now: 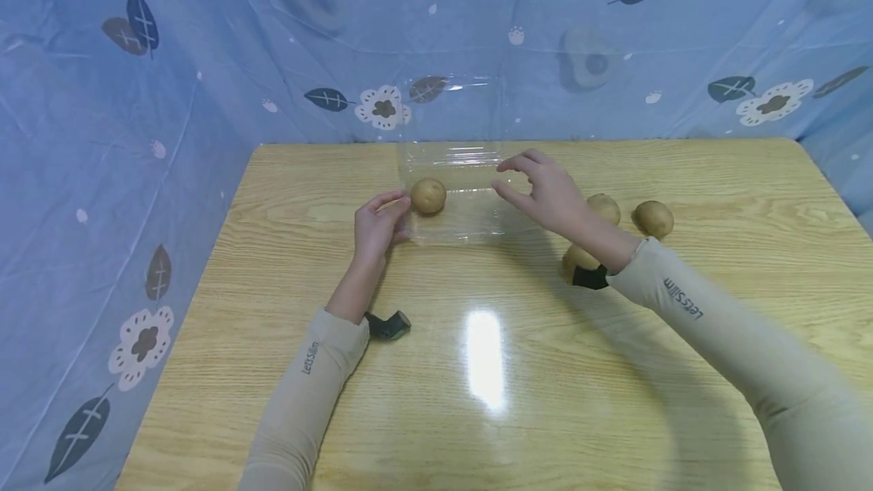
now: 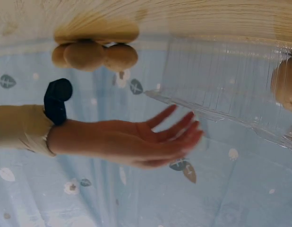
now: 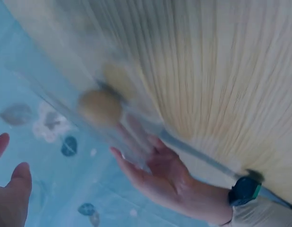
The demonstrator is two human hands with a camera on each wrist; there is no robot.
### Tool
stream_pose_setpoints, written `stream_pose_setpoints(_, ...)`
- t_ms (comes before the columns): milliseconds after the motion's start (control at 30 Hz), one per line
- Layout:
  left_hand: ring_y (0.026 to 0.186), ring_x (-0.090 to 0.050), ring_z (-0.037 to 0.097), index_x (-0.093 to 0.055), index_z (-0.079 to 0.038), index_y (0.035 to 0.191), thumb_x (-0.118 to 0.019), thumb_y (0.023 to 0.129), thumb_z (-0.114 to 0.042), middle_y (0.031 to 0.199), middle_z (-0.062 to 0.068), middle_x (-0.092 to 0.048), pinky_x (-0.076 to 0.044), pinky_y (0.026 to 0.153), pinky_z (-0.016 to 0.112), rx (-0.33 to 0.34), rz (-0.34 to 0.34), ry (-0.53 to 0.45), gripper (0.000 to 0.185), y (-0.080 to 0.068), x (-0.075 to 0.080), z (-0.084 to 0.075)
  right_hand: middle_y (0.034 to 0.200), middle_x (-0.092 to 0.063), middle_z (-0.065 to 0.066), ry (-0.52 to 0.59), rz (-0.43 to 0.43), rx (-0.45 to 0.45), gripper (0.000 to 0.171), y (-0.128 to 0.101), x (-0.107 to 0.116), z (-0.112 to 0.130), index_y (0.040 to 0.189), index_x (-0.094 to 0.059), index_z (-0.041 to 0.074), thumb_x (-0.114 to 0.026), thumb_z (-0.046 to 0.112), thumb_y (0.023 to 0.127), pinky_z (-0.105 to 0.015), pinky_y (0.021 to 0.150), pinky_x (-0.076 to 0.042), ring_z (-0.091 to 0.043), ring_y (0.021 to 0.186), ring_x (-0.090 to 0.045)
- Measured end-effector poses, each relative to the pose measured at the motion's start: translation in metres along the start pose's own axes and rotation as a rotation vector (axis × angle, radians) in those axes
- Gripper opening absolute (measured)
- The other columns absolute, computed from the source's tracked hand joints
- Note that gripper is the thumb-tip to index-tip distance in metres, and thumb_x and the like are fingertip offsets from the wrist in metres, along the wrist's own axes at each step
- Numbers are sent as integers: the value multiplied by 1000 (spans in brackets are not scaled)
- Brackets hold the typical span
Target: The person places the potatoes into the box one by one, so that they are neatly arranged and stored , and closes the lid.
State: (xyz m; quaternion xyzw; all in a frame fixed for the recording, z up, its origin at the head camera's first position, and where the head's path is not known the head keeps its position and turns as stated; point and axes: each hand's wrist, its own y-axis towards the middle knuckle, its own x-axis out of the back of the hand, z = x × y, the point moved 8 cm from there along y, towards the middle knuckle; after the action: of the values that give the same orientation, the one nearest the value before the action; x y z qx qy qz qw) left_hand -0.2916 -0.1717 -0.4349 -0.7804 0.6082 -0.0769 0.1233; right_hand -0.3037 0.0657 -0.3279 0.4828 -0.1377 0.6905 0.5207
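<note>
A clear plastic box [image 1: 470, 222] with its lid standing open lies at the middle back of the wooden table. One potato [image 1: 428, 195] [image 3: 99, 108] sits in its left corner. My left hand [image 1: 390, 220] [image 3: 155, 168] rests with straight fingers against the box's left side, next to that potato. Above the box's right edge hovers my right hand [image 1: 521, 182] [image 2: 172, 135], fingers spread and holding nothing. Three more potatoes [image 1: 652, 219] [image 2: 91, 54] lie on the table just behind my right wrist.
The table [image 1: 477, 415] is walled on three sides by blue patterned cloth [image 1: 136, 135]. A black wrist strap [image 1: 387, 324] sits on each forearm. The table's near half holds only my arms.
</note>
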Motion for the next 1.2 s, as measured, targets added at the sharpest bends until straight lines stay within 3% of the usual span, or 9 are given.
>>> stream_pose_setpoints(167, 74, -62, 14, -62, -10, 111, -66, 83, -21, 108, 12, -64, -56, 52, 20, 3, -1, -6, 29, 0, 1, 1, 117, -55, -14, -61, 27, -80, 37, -19, 15, -30, 110, -60, 5, -55, 36, 90, -48, 87, -46, -32, 107, -52)
stream_pose_setpoints(333, 94, -61, 19, -61, -10, 112, -66, 83, -20, 111, 6, -64, -57, 55, 22, 4, -4, -15, 31, -1, 3, 1, 115, -53, -17, -104, 49, -105, 35, -38, 31, -49, 110, -59, 3, -53, 32, 91, -47, 75, -49, -33, 92, -57)
stream_pose_setpoints(700, 95, -61, 19, -62, -9, 111, -65, 84, -18, 110, 5, -65, -55, 49, 17, -5, -19, -22, 28, -1, 4, 0, 107, -56, -21, -181, 59, -100, 29, -52, 48, -72, 107, -59, 0, -61, 20, 87, -48, 70, -49, -36, 87, -56)
stream_pose_setpoints(1033, 98, -59, 18, -61, -9, 112, -65, 85, -18, 113, 5, -64, -54, 48, 16, -8, -5, -5, 29, -2, 0, -1, 114, -52, -29, -228, 240, -203, 37, -60, 39, -91, 114, -56, -2, -63, 17, 83, -56, 80, -46, -44, 99, -52)
stream_pose_setpoints(1200, 99, -59, 18, -60, -10, 113, -65, 85, -20, 114, 5, -63, -54, 49, 15, -4, 8, 8, 31, -2, -2, 0, 104, -58, -27, -241, 267, -213, 36, -62, 37, -99, 111, -57, -2, -61, 19, 82, -50, 75, -47, -37, 87, -55)
